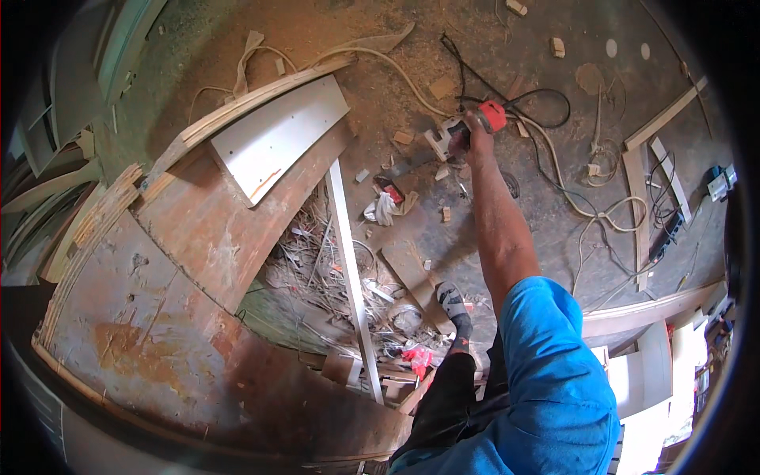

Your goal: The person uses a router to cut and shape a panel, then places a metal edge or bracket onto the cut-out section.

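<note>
Your blue sleeve (554, 380) nearest; right hand (477, 125) stretched forward, gripping the red power tool (463, 131) on the floor, body pointing left. Left hand unseen.

**Wearer's clothing**

Bright blue short sleeve (554, 372) on right arm, forearm bare below it. Dark trousers (447, 404), black w/ faint mottling. Grey-and-black shoe (453, 301) w/ light patches at far end of leg. Left arm not visible.
</note>
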Motion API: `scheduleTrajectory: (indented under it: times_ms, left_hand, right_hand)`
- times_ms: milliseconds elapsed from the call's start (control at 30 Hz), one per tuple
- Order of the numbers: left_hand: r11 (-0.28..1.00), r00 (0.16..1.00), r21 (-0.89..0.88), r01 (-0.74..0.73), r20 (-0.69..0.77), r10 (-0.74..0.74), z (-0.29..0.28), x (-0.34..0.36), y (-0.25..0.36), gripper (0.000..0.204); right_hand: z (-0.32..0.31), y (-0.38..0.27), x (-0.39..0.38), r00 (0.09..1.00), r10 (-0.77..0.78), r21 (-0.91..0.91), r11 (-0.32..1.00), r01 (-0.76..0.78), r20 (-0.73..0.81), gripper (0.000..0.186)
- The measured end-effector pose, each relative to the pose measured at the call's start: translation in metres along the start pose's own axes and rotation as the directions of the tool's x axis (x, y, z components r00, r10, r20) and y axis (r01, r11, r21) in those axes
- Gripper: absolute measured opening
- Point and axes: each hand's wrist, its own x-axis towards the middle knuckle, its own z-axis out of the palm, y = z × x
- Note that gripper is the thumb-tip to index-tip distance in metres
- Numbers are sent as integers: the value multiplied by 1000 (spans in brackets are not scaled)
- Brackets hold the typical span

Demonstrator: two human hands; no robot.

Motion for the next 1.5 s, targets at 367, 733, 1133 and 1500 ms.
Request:
scheduleTrajectory:
  times_ms: [367, 733, 1133, 1500]
  left_hand:
    - [995, 998, -99, 10, -65, -16, -34, -31, -16, 66]
    - [970, 912, -185, -159, -404, 72, -56, -37, -11, 46]
    - [268, 721, -962, -57, 146, 677, -193, -171, 121, 23]
    - [114, 497, -978, 173, 186, 848, -234, -128, 92, 23]
  right_hand:
    - [-69, -103, -194, 817, 271, 62, 935, -349, 509, 25]
    - [-83, -248, -593, 598, 73, -147, 986, 76, 798, 45]
    - [-218, -216, -825, 414, -137, -210, 697, 686, 900, 62]
    - [-210, -196, -878, 330, -182, -18, 853, 521, 926, 62]
